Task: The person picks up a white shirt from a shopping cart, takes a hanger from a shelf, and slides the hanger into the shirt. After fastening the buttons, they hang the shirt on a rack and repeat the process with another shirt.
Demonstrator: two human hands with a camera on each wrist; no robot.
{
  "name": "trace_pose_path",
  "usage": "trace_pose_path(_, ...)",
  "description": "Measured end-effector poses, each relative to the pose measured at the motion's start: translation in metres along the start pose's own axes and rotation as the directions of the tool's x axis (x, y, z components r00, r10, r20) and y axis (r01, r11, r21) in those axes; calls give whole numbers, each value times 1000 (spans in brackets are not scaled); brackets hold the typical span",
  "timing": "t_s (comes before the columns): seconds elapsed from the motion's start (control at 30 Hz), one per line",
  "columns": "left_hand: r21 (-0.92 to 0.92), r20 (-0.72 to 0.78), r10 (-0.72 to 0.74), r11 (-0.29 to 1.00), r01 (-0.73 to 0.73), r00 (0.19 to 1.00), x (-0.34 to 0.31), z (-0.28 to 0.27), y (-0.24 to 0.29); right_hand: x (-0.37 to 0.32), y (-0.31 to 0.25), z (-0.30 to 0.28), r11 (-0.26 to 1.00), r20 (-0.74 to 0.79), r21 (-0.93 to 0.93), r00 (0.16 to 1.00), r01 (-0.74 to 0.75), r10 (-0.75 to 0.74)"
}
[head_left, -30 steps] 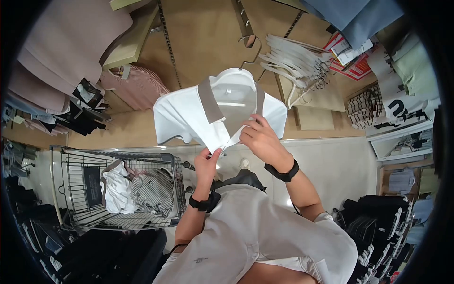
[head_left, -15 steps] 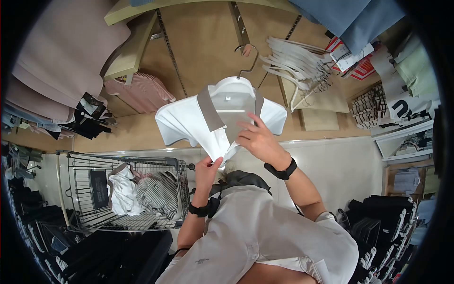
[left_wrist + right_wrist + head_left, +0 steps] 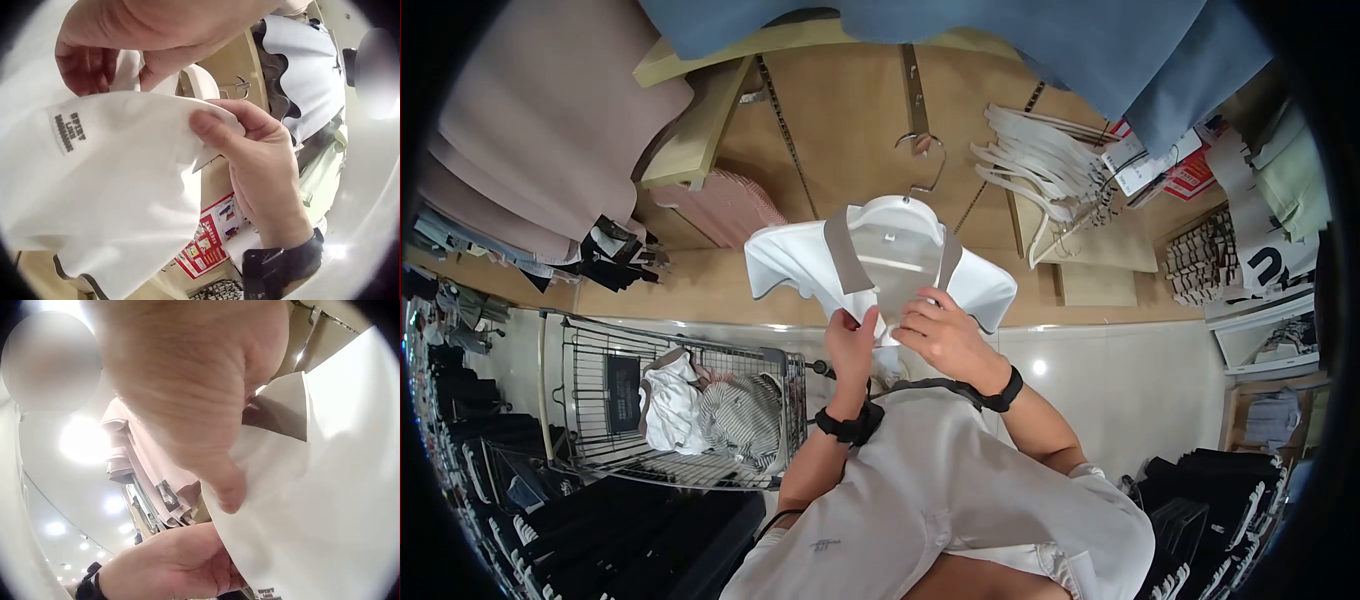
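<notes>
A white short-sleeved shirt (image 3: 795,262) with a taupe collar (image 3: 846,250) hangs open at the neck on a white hanger (image 3: 892,212). The hanger's metal hook (image 3: 941,165) meets a wall-mounted display arm (image 3: 914,90). On the lower left side of the neck opening, my left hand (image 3: 852,350) pinches the front edge. Across from it, my right hand (image 3: 950,340) holds the other front edge, its thumb flat on the cloth in the left wrist view. Small dark lettering (image 3: 70,132) shows on the white fabric there. Cloth hides some of my left fingertips.
To the left stands a wire shopping cart (image 3: 622,393) with a white garment (image 3: 670,405) and a striped one (image 3: 740,420) inside. Spare white hangers (image 3: 1040,165) lie on a shelf at right. Pink (image 3: 550,120) and blue garments (image 3: 1100,45) hang above; dark clothes (image 3: 650,540) flank me.
The shirt sits lower in the head view, as do the shelves and cart. My right fingers, lifted half a second ago, are back on the shirt's edge. My left hand has shifted slightly right.
</notes>
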State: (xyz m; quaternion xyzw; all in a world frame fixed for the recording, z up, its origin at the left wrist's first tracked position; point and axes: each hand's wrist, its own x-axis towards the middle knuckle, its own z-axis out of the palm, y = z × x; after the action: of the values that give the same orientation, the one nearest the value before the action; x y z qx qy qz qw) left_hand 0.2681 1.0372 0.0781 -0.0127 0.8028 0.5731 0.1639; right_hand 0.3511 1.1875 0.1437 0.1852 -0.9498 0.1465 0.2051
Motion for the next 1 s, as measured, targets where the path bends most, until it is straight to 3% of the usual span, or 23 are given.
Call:
trace_pose_path(0.13,-200,2,-43,979,42,999,5,3,-4,0,12,1,999,-56,34,998,41,-39)
trace_pose_path(0.2,-521,104,20,853,37,994,4,5,-5,-1,18,2,997,-64,49,997,55,-51)
trace_pose_path(0.3,-575,171,32,815,73,985,-2,6,3,3,27,1,992,-79,107,996,60,-52)
trace_pose_path(0.73,-496,235,55,866,71,971,-17,12,21,-3,47,11,970,-244,241,967,-12,72)
trace_pose_path(0.9,-372,189,95,928,-18,977,-24,15,22,-10,48,10,963,-228,269,970,-16,79)
trace_pose_path(1.0,-389,179,142,919,-63,973,-29,17,24,-13,49,9,956,-244,292,965,-25,100)
